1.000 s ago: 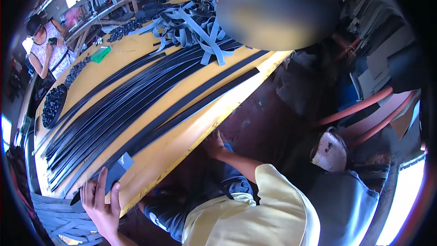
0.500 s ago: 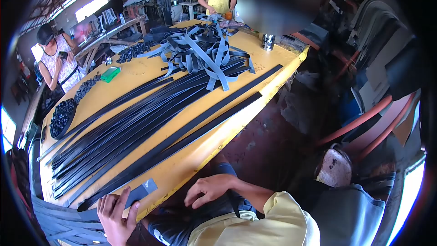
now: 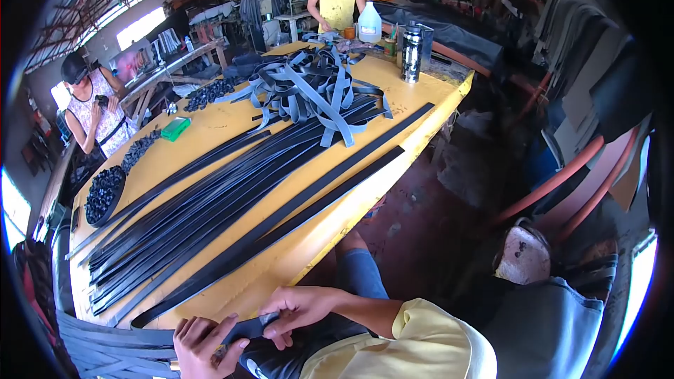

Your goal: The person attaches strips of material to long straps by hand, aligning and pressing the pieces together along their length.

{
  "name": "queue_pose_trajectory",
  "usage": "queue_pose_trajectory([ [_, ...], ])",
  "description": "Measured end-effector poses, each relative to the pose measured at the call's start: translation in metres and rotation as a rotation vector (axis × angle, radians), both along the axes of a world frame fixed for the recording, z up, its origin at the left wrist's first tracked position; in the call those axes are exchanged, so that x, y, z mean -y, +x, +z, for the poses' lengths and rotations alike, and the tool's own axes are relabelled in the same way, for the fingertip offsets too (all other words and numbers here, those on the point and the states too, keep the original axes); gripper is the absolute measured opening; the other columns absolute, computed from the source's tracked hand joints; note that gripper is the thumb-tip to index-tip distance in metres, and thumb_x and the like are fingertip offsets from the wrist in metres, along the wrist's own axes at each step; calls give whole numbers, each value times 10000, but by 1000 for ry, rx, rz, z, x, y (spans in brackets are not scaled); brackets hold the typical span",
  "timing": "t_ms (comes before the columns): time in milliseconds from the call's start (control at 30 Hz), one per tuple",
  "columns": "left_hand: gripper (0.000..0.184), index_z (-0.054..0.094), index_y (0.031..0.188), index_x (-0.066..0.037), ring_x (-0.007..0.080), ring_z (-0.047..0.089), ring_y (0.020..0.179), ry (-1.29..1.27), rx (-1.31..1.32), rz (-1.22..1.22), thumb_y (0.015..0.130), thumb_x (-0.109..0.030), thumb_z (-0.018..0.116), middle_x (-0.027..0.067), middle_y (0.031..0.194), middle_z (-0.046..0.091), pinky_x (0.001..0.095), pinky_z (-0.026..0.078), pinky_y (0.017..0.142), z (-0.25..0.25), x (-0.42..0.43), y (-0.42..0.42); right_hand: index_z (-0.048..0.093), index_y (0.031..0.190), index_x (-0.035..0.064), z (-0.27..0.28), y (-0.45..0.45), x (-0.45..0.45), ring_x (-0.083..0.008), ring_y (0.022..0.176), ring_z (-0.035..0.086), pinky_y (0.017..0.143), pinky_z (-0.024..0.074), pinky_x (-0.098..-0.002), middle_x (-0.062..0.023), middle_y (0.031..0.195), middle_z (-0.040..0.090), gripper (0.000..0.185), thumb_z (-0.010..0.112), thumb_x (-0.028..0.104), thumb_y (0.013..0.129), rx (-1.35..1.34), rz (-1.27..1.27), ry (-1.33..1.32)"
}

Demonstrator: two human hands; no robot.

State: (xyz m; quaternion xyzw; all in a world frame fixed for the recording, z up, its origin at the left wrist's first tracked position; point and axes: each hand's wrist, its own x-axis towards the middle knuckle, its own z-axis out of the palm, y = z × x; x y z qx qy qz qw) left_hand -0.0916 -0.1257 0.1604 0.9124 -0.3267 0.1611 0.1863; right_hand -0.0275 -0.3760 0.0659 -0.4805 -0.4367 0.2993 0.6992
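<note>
A long black leather-like strip (image 3: 246,329) runs from the table's near edge towards my lap. My left hand (image 3: 203,344) lies over the strip, thumb and fingers closed about it. To its right, my right hand (image 3: 298,310) pinches the strip's end between thumb and bent fingers. A small grey patch shows at that end, partly covered by the fingers. Below my left hand, a small light-brown piece peeks out, too hidden to name. More dark strips (image 3: 119,337) hang over the table's near left corner.
On the yellow table (image 3: 281,253) lie several long black strips (image 3: 210,203), a heap of grey-blue strips (image 3: 309,91), a dish of small black pieces (image 3: 105,193), a green box (image 3: 175,128), a dark bottle (image 3: 411,56) and a white jug (image 3: 369,24). Other people stand at the left and back.
My right hand has moved down and left from above my lap and taken hold of the strip's end. My left hand has shifted slightly right and down with the strip.
</note>
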Motion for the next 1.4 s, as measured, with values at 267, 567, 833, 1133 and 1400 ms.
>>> queue_pose_trajectory([
  [267, 403, 770, 1167, -72, 314, 543, 945, 51, 393, 271, 859, -332, 754, 147, 1058, 579, 457, 410, 885, 3, 24, -6, 600, 935, 4, 19, 5, -14, -154, 600, 675, 567, 545, -285, -95, 713, 687, 331, 518, 273, 1110, -170, 17, 58],
  [567, 230, 620, 1040, -22, 405, 652, 893, -53, 137, 180, 957, -211, 721, 200, 983, 642, 518, 518, 763, 26, 33, -2, 558, 938, 44, 41, 9, -37, -100, 560, 573, 550, 451, -244, -14, 639, 561, 333, 491, 314, 1122, -162, -110, 221],
  [833, 208, 591, 1035, 19, 460, 600, 879, 3, -107, 28, 1040, -187, 569, 250, 990, 600, 528, 475, 760, 61, 28, -1, 548, 937, 37, 56, 9, -41, -159, 570, 625, 572, 493, -298, -31, 617, 610, 380, 426, 337, 1137, 238, -159, 165],
  [1133, 213, 618, 1129, 59, 499, 640, 987, 64, -252, -18, 967, -77, 589, 300, 1099, 645, 526, 523, 861, 74, 13, -6, 526, 819, 25, 56, 2, -54, -202, 495, 618, 541, 494, -328, -47, 559, 635, 370, 468, 245, 1112, 413, -234, 124],
  [1400, 339, 620, 1202, 76, 510, 653, 1030, 105, -216, 60, 892, -31, 534, 316, 1173, 653, 519, 539, 897, 74, 9, -14, 505, 860, 36, 67, -2, -59, -248, 529, 636, 558, 479, -358, -56, 583, 635, 297, 465, 192, 1110, 404, -230, 67],
])
